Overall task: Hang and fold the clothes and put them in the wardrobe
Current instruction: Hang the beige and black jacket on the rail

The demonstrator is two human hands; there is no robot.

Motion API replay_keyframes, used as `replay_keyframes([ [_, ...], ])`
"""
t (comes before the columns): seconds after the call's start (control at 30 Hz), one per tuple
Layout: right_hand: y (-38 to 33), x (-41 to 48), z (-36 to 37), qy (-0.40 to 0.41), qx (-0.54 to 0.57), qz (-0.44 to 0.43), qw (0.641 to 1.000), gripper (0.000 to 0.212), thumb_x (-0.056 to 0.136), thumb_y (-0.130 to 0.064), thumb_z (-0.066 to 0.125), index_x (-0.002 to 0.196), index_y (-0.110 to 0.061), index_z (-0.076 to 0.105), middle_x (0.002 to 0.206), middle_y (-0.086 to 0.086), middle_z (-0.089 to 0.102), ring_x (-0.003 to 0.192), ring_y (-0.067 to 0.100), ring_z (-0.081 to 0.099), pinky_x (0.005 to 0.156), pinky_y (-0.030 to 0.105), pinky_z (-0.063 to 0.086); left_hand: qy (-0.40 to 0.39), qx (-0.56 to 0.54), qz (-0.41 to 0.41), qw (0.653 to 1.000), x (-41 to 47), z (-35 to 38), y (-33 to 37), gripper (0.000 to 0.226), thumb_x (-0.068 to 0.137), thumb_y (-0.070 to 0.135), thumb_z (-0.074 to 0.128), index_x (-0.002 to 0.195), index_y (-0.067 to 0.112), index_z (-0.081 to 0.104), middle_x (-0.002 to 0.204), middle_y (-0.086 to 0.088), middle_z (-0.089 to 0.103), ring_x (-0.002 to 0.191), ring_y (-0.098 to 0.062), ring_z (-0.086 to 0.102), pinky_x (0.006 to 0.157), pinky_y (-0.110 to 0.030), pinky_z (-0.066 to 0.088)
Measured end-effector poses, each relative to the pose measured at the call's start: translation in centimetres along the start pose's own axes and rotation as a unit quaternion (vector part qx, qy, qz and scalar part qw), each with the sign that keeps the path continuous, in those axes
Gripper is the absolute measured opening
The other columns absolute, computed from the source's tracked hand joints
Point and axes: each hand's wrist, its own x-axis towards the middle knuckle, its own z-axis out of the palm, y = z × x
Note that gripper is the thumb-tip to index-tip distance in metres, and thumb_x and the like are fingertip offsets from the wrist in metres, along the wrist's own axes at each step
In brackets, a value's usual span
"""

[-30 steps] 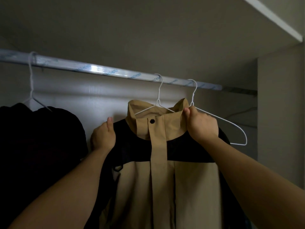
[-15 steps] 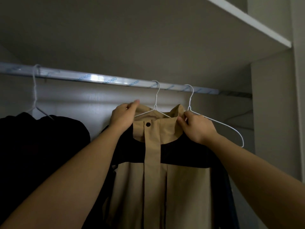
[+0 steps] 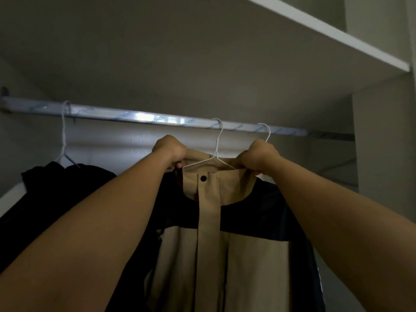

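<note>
A tan and black jacket [image 3: 209, 221] hangs on a white wire hanger [image 3: 217, 149] hooked over the silver wardrobe rail [image 3: 139, 117]. My left hand [image 3: 170, 149] grips the left side of the tan collar. At the collar's right side my right hand [image 3: 260, 157] grips the fabric the same way. Both forearms reach up from the bottom corners. The jacket's sleeves and lower part are in shadow or hidden by my arms.
A second white hanger [image 3: 265, 131] hangs bare on the rail just right of the jacket. A black garment [image 3: 56, 194] hangs on another hanger [image 3: 64, 140] at the left. A white shelf [image 3: 337, 37] runs overhead, and the wardrobe side wall [image 3: 382, 143] stands right.
My left hand rose from the jacket's black shoulder to the collar's left edge and closed on it. My right hand kept its hold on the collar's right side. The view tilted upward.
</note>
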Motion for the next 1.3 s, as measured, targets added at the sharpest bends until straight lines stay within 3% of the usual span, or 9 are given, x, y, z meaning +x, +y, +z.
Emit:
replay_keyframes([
  [0.17, -0.2, 0.6, -2.2, 0.018, 0.052, 0.071, 0.996, 0.04, 0.09, -0.007, 0.059, 0.128, -0.007, 0.047, 0.105, 0.017, 0.054, 0.092, 0.034, 0.063, 0.045, 0.029, 0.052, 0.022, -0.184, -0.076, 0.98, 0.9, -0.3, -1.4, 0.024, 0.095, 0.002, 0.043, 0.101, -0.007, 0.064, 0.064, -0.02, 0.068, 0.03, -0.015, 0.056, 0.031, -0.017, 0.035],
  [0.27, -0.1, 0.4, -2.7, 0.023, 0.141, 0.083, 0.986, 0.023, 0.095, -0.002, 0.052, 0.114, -0.01, 0.043, 0.112, 0.022, 0.055, 0.08, 0.035, 0.065, 0.029, 0.02, 0.039, 0.038, -0.249, -0.101, 0.963, 1.1, 0.5, -2.1, 0.023, 0.099, 0.004, 0.042, 0.108, -0.007, 0.06, 0.084, -0.025, 0.071, 0.031, -0.017, 0.059, 0.029, -0.017, 0.035],
  [0.43, 1.9, -1.7, -2.6, 0.017, 0.293, 0.024, 0.956, 0.014, 0.093, -0.003, 0.056, 0.106, -0.006, 0.061, 0.102, 0.02, 0.067, 0.069, 0.027, 0.07, 0.058, 0.034, 0.061, 0.006, -0.338, -0.152, 0.929, 0.1, 1.0, -1.8, 0.023, 0.099, 0.01, 0.036, 0.112, 0.005, 0.055, 0.091, -0.013, 0.069, 0.036, -0.017, 0.062, 0.033, -0.015, 0.039],
  [0.5, 3.4, -2.6, -2.4, 0.041, 0.255, -0.015, 0.966, 0.01, 0.09, -0.016, 0.062, 0.096, -0.009, 0.066, 0.095, 0.015, 0.071, 0.078, 0.027, 0.071, 0.073, 0.041, 0.062, 0.01, -0.295, -0.135, 0.946, -0.5, 0.7, -1.2, 0.029, 0.091, 0.016, 0.042, 0.11, 0.004, 0.06, 0.095, -0.013, 0.07, 0.054, -0.025, 0.065, 0.045, -0.02, 0.047],
  [0.57, 4.5, -3.5, -2.2, 0.042, 0.155, -0.048, 0.986, 0.02, 0.09, -0.029, 0.059, 0.092, -0.012, 0.07, 0.09, 0.007, 0.071, 0.086, 0.027, 0.069, 0.079, 0.039, 0.056, 0.072, -0.099, -0.049, 0.991, -1.2, 0.5, -0.2, 0.035, 0.084, 0.024, 0.045, 0.106, 0.007, 0.067, 0.105, -0.015, 0.069, 0.08, -0.033, 0.064, 0.066, -0.029, 0.05],
  [0.63, 5.0, -4.3, -1.9, 0.007, 0.102, -0.055, 0.993, 0.03, 0.091, -0.033, 0.051, 0.088, -0.012, 0.072, 0.091, 0.008, 0.071, 0.089, 0.03, 0.067, 0.084, 0.04, 0.055, 0.157, 0.045, 0.065, 0.984, -2.5, 1.0, 1.5, 0.035, 0.085, 0.03, 0.044, 0.1, 0.014, 0.071, 0.108, -0.013, 0.068, 0.093, -0.036, 0.062, 0.076, -0.033, 0.049],
  [0.87, 4.6, -6.5, -0.4, 0.017, -0.078, -0.179, 0.981, 0.041, 0.097, -0.039, 0.051, 0.063, -0.017, 0.054, 0.075, 0.006, 0.062, 0.077, 0.03, 0.062, 0.068, 0.035, 0.049, 0.054, 0.028, 0.151, 0.987, -4.8, 3.8, 5.1, 0.033, 0.097, 0.046, 0.053, 0.096, 0.02, 0.073, 0.097, 0.001, 0.07, 0.089, -0.025, 0.062, 0.064, -0.027, 0.039],
  [1.07, 1.3, -9.0, 0.7, 0.001, -0.113, -0.278, 0.954, 0.027, 0.099, -0.048, 0.052, 0.098, -0.022, 0.057, 0.108, 0.01, 0.067, 0.1, 0.034, 0.063, 0.079, 0.041, 0.052, 0.102, -0.044, 0.108, 0.988, -4.7, 2.4, 3.3, 0.021, 0.097, 0.029, 0.06, 0.081, 0.02, 0.071, 0.093, -0.004, 0.071, 0.091, -0.027, 0.067, 0.079, -0.033, 0.053],
  [1.3, -3.7, -11.0, 2.8, -0.006, -0.116, -0.313, 0.942, 0.016, 0.098, -0.022, 0.056, 0.112, -0.014, 0.058, 0.104, 0.01, 0.063, 0.087, 0.03, 0.062, 0.067, 0.034, 0.044, 0.144, -0.06, 0.085, 0.984, -5.0, -1.5, -0.3, 0.023, 0.096, 0.024, 0.059, 0.076, 0.019, 0.071, 0.089, -0.007, 0.073, 0.09, -0.027, 0.069, 0.085, -0.034, 0.056],
])
